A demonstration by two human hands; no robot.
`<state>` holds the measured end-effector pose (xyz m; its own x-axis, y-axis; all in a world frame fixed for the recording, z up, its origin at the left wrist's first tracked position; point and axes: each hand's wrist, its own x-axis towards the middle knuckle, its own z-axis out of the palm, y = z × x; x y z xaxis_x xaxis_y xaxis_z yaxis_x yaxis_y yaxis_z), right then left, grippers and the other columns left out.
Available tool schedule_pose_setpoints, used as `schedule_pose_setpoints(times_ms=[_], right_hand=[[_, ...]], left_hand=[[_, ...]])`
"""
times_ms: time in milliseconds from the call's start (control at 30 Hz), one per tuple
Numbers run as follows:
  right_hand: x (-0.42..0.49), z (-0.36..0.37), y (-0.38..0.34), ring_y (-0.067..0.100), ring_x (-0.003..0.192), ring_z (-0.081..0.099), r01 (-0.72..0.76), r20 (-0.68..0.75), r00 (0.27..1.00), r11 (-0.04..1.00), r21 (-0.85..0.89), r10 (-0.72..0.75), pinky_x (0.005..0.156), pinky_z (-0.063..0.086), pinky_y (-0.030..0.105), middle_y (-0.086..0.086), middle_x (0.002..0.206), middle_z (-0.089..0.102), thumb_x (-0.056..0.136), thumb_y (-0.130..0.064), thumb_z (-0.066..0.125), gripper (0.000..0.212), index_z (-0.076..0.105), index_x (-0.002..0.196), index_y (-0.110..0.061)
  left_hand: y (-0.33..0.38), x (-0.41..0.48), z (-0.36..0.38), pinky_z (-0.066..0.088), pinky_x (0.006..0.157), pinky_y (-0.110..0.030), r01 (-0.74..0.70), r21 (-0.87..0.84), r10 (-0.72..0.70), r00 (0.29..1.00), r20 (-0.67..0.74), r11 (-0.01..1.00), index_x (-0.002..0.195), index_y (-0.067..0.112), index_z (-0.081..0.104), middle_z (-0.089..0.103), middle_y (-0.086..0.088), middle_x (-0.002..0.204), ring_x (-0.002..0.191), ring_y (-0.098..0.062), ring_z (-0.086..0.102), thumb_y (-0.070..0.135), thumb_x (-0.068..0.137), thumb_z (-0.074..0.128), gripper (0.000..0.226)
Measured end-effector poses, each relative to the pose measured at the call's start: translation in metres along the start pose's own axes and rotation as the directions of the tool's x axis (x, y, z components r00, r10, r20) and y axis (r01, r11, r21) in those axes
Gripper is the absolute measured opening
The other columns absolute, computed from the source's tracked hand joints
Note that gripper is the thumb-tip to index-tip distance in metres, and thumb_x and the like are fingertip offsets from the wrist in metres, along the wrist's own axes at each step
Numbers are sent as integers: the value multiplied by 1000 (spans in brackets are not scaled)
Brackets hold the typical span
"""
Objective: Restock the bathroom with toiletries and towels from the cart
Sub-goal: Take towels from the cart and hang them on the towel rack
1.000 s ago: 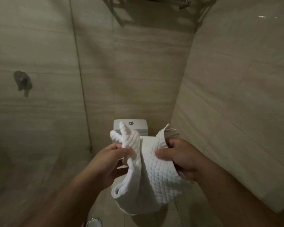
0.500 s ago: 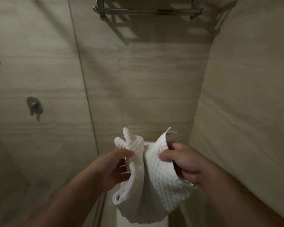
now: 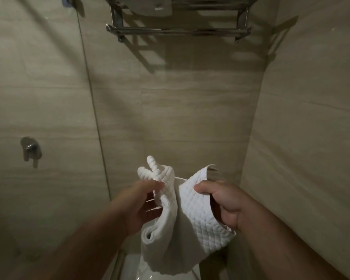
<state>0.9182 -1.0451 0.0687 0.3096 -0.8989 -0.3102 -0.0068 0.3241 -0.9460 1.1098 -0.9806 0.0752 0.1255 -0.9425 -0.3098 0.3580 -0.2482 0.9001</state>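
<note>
Since half a second earlier, the towel rack point(image 3: 178, 31) had dropped lower in the frame, so that more of its upper tier showed at the top edge. The shower handle point(image 3: 30, 150) had slid down and toward the left edge. Both hands and the towel point(image 3: 192, 211) sat at much the same spot in the lower centre.

Head view: the white quilted towel was held up in the lower middle of the frame, hanging in a loose U between the two hands. The left grip point(image 3: 141, 205) pinched one bunched edge between thumb and fingers, and a twisted corner stuck up above it. The right grip point(image 3: 226, 205) was clenched round the other edge, thumb on the near face and fingers curled behind the cloth. The sagging middle of the towel covered most of the toilet point(image 3: 138, 267) at the bottom centre. Only a pale strip of the toilet showed below the cloth, with a thin edge between the two raised halves.

The chrome rack was fixed to the tiled wall point(image 3: 190, 118) at the top centre, well above the towel, and cast barred shadows below it. A pale shape lay on its upper tier, too cut off to identify. A glass partition point(image 3: 93, 118) ran down the left of centre, with the shower handle behind it at the left.
</note>
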Motion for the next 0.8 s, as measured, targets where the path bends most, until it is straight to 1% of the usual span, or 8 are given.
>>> schedule_pose_setpoints(times_ms=[67, 133, 233, 333, 400, 533, 667, 800], right_hand=[[6, -1, -17, 37, 101, 71, 48, -40, 998, 998, -34, -49, 99, 51, 57, 18, 102, 76, 89, -7, 67, 22, 70, 109, 1], [10, -3, -40, 36, 96, 73, 107, -84, 990, 992, -71, -113, 94, 54, 56, 16, 97, 77, 89, -10, 68, 20, 70, 107, -2], [18, -7, -80, 33, 90, 74, 221, -140, 962, 969, -112, -236, 89, 57, 54, 16, 91, 77, 90, -7, 66, 12, 70, 99, -2], [26, -6, -124, 34, 89, 75, 300, -172, 931, 943, -147, -323, 86, 58, 54, 17, 92, 77, 91, -7, 64, 14, 70, 102, -2], [32, -4, -153, 35, 89, 75, 343, -196, 909, 927, -154, -369, 84, 59, 53, 18, 92, 77, 91, -8, 64, 15, 69, 104, -1], [44, 2, -205, 37, 91, 74, 443, -213, 861, 886, -133, -462, 90, 55, 58, 18, 94, 77, 91, -10, 66, 17, 69, 105, -1], [57, 12, -253, 36, 91, 74, 540, -222, 801, 832, -132, -555, 90, 55, 56, 17, 96, 77, 91, -9, 66, 17, 70, 105, -3], [75, 23, -288, 37, 94, 74, 603, -241, 743, 781, -163, -625, 91, 55, 57, 15, 99, 77, 88, -13, 70, 24, 70, 111, -6]], left_hand=[[14, 12, 8, 53, 53, -29, -37, 14, 37, 999, 32, 999, 112, 2, 64, 65, -6, 66, 55, -18, 63, 9, 90, 59, 24], [32, 25, 18, 53, 54, -30, -90, 20, 89, 995, 52, 996, 109, 3, 66, 65, -6, 65, 54, -17, 62, 7, 89, 58, 21], [65, 47, 32, 53, 58, -31, -157, 25, 154, 984, 89, 987, 108, 3, 67, 66, -8, 69, 57, -18, 61, 7, 89, 59, 21], [106, 67, 46, 53, 55, -28, -223, 20, 217, 965, 147, 975, 108, 4, 67, 66, -7, 70, 56, -17, 62, 8, 89, 58, 22], [135, 79, 54, 53, 54, -28, -266, -2, 262, 949, 172, 964, 107, 3, 67, 66, -6, 66, 54, -16, 62, 8, 89, 58, 20], [191, 96, 67, 53, 56, -28, -342, -17, 336, 910, 241, 939, 104, 7, 66, 65, -2, 60, 55, -15, 61, 13, 91, 59, 16], [242, 112, 76, 52, 51, -27, -373, -13, 357, 877, 320, 928, 102, 6, 63, 61, -4, 62, 58, -17, 58, 16, 90, 61, 15], [280, 135, 85, 51, 51, -26, -439, -44, 433, 855, 284, 897, 100, 6, 65, 56, -5, 67, 58, -17, 56, 16, 86, 66, 17]])
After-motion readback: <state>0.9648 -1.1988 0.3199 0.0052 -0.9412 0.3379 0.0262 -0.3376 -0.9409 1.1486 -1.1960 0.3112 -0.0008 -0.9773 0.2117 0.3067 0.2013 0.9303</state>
